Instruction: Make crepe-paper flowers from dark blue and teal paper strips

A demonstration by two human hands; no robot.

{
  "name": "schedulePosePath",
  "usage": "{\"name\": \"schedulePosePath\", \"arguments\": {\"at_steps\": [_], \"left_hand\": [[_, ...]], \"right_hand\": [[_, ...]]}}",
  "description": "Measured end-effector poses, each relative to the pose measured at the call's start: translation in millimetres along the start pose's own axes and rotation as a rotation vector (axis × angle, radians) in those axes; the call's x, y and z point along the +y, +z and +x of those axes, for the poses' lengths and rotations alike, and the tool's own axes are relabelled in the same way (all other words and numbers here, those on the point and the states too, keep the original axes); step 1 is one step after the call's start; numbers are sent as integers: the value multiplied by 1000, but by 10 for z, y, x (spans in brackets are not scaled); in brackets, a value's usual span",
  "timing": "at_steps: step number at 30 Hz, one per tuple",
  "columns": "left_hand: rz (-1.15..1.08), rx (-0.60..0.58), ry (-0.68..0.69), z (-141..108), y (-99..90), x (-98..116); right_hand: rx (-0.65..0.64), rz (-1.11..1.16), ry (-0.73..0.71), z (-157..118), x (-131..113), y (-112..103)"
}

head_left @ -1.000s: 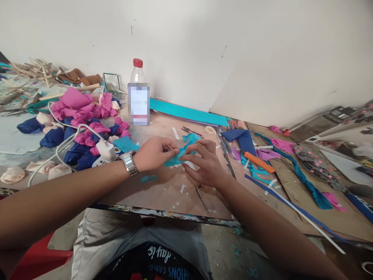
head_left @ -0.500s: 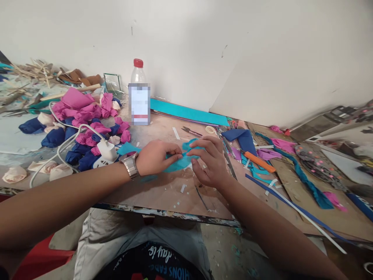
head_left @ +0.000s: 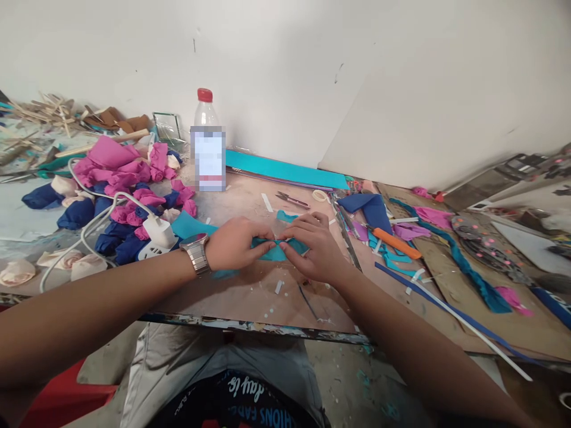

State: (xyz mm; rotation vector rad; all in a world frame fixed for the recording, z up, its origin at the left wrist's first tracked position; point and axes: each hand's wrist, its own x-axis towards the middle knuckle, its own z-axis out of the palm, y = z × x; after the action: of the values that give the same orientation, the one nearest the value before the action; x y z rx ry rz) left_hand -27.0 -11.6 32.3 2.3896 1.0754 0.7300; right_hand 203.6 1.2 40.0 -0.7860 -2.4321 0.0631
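A turquoise crepe paper strip (head_left: 273, 254) is held between my two hands above the table. My left hand (head_left: 235, 242), with a metal watch on the wrist, pinches it between thumb and fingers. My right hand (head_left: 314, 246) has thumb and fingers closed on the same strip, with the thumb tips of both hands almost meeting. Part of the strip trails out on the left behind my left hand (head_left: 191, 224). Some of it is hidden under my fingers.
Pink, blue and cream paper flowers (head_left: 118, 166) pile up at left, beside a white charger (head_left: 158, 229) with its cable. A bottle (head_left: 206, 116) stands by the wall. Thread snips (head_left: 292, 200), a tape roll (head_left: 320, 195) and an orange-handled tool (head_left: 395, 241) lie on the table (head_left: 250, 303).
My right hand has come down and closed on the strip beside my left hand; its fingers were more spread before. The view has shifted slightly.
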Motion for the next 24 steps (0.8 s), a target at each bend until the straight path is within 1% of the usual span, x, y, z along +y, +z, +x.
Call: {"name": "schedulePosePath", "arguments": {"at_steps": [7,16,20,24], "left_hand": [[-74,-36,-44,6,-39,32],[-115,-41,-61,6,-40,34],[-151,-27,-69,15,-41,36],[-172,-41,-90,24,-48,25]], "right_hand": [[67,23,-54,-11,36,27],[81,47,-88,4,29,14],[101,29,-124,2,32,30],[101,4,-134,4,19,26]]}}
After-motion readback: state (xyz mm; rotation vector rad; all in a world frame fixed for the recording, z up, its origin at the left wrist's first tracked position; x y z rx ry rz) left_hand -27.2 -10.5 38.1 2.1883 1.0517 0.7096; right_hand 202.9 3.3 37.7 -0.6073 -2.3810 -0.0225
